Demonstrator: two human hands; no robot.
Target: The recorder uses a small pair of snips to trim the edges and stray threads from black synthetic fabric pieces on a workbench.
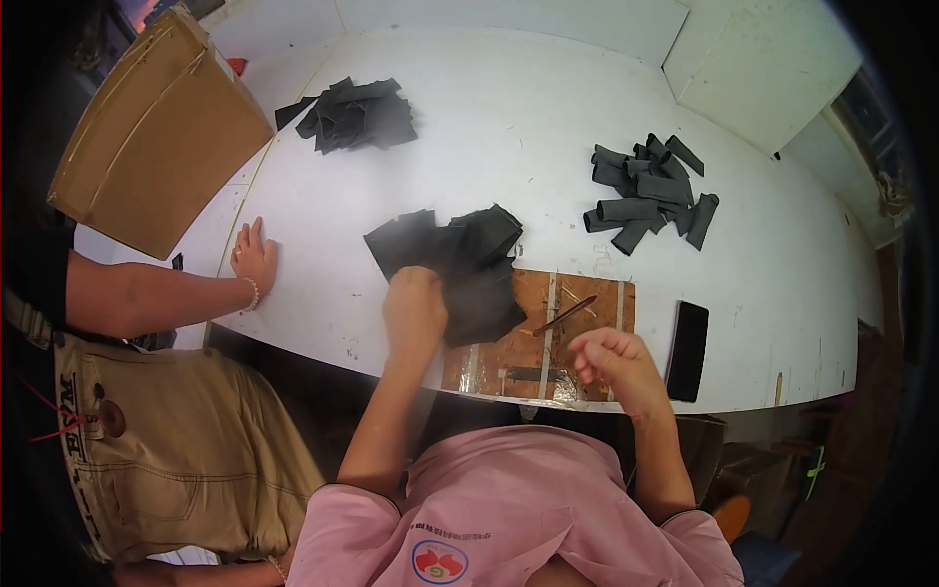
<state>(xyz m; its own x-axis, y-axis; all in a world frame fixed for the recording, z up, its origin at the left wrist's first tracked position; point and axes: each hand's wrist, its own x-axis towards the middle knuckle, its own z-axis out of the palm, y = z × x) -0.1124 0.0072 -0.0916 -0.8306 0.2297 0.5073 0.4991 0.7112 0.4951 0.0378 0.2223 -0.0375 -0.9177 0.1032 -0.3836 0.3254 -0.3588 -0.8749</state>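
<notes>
My left hand [416, 311] is closed, its fingertips on the near edge of a loose pile of black fabric pieces [479, 279]. The pieces lie flat and fanned over one another, and partly cover a brown board [602, 338] with strips of clear tape. Over the board's right part is my right hand [618, 364], fingers curled in with the thumb close to them. Whether anything small sits between them I cannot make out. A thin dark stick-like tool [565, 315] lies slantwise on the board, just beyond the right hand.
Rolled black fabric tubes [655, 191] lie heaped at the far right. More black pieces [357, 115] are piled at the far left. A black phone [688, 350] lies right of the board. A cardboard box [161, 137] stands at the left, near another person's hand [254, 259] resting on the white table [489, 127].
</notes>
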